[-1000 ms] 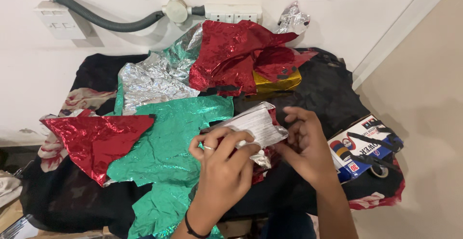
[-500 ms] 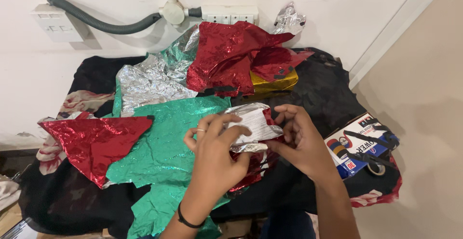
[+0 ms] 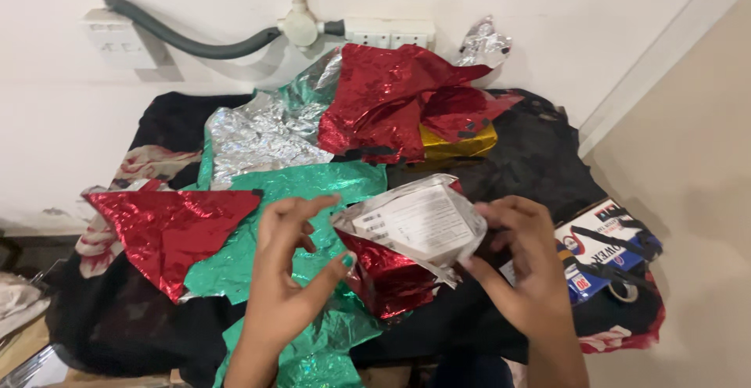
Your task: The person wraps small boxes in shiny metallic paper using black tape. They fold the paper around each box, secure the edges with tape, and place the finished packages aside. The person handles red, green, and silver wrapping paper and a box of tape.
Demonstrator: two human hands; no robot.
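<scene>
A small silver-wrapped packet point(image 3: 415, 224) with a white printed label is held up between the two hands, over a crumpled red foil sheet point(image 3: 387, 278) on the dark cloth point(image 3: 532, 153). Its right end is pinched by the fingers of the right hand point(image 3: 520, 259). The left hand point(image 3: 289, 271) is spread open just beside the packet's left edge, thumb tip near the red foil (whether it touches cannot be told). A green foil sheet point(image 3: 274, 231) lies under the left hand. The packet's far corner is hidden behind the right fingers, and the label's print is too small to make out. Both forearms are cut off at the lower edge.
</scene>
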